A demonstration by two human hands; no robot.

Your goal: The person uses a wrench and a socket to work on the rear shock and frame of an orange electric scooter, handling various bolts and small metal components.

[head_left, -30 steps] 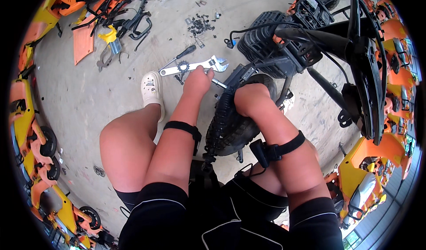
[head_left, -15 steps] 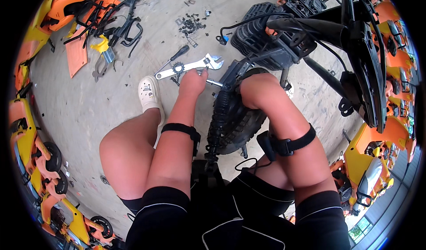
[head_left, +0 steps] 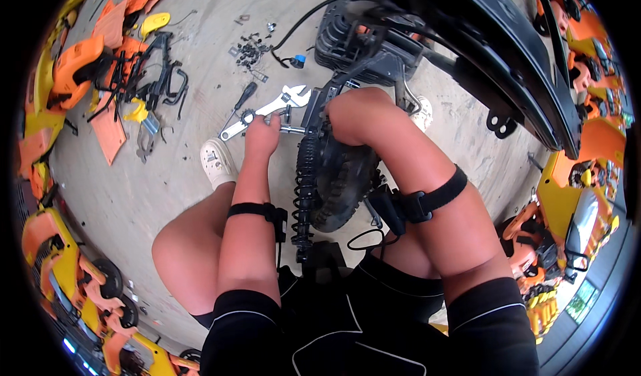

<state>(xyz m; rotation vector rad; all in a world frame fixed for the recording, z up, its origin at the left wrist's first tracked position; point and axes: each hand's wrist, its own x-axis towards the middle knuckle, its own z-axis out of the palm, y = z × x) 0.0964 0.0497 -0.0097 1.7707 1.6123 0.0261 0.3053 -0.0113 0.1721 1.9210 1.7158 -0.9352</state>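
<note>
My left hand (head_left: pixel 262 136) is closed around the handle end of a chrome socket wrench (head_left: pixel 292 130), whose shaft reaches right to the black frame part (head_left: pixel 315 112) of a partly stripped vehicle. My right hand (head_left: pixel 354 117) is on the other side of that part, its fingers hidden behind it. Below the hands stand a black coil-spring shock absorber (head_left: pixel 305 182) and a knobbly tyre (head_left: pixel 344 192). Just beyond my left hand, a large adjustable wrench (head_left: pixel 270 109) lies on the floor with a small toothed ring (head_left: pixel 248 116) on it. A screwdriver (head_left: pixel 248 92) lies beside them.
Several black bolts (head_left: pixel 251 50) lie scattered on the concrete floor ahead. A black cable ends in a blue-capped connector (head_left: pixel 298 60). Orange panels (head_left: pixel 80 69) and black brackets (head_left: pixel 159 62) are piled at far left. Black bodywork (head_left: pixel 481 49) overhangs the right. Orange-yellow vehicles line both sides.
The view has shifted, and the black bodywork at upper right appears larger and closer. My left hand still grips the socket wrench, and my right hand stays behind the frame part.
</note>
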